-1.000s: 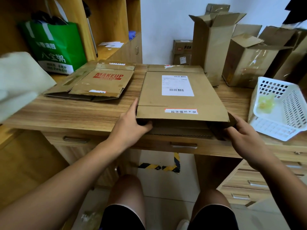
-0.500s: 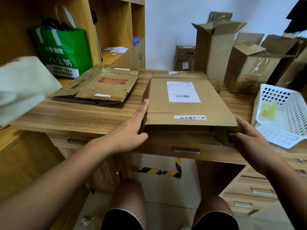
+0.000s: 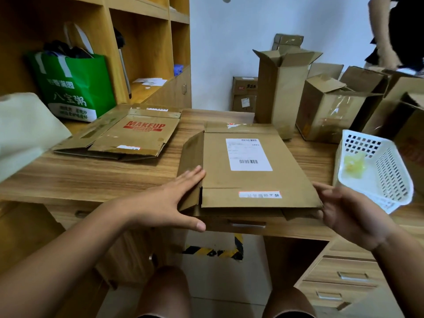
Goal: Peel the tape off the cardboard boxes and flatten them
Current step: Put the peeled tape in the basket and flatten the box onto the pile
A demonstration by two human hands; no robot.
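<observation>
Down low, the seated person's bare knees [image 3: 167, 292] show under the front edge of the desk [image 3: 91, 180], with a strip of black-and-yellow tape [image 3: 215, 251] on the floor between them. Both hands are at the cardboard box [image 3: 252, 182], which lies at the desk's near edge, mostly squashed, its near flaps overhanging the drawer front.

The left hand [image 3: 169, 203] is spread, fingers straight and flat against the box's left side panel, which stands tilted up, thumb splayed out below. The right hand [image 3: 351, 214] is loosely open at the near right corner. It seems to cup the edge there, though the blur makes contact hard to confirm. Neither hand grips anything.

On the box's top face there is a white shipping label [image 3: 249, 154], with an orange-edged sticker [image 3: 260, 195] nearer the front.

To the right, a white plastic basket [image 3: 390, 180] sits tilted with a yellowish wad [image 3: 352, 165] inside. To the left, a flattened box [image 3: 137, 136] printed MAKEUP lies flat on the desk.

Further back on the right, open boxes stand upright, a tall box [image 3: 282, 92] and beside it a shorter box [image 3: 330, 111]. A green bag [image 3: 75, 88] leans by the wooden shelves [image 3: 142, 37]. In the far right corner, another person [image 3: 394, 31] is partly in view.
</observation>
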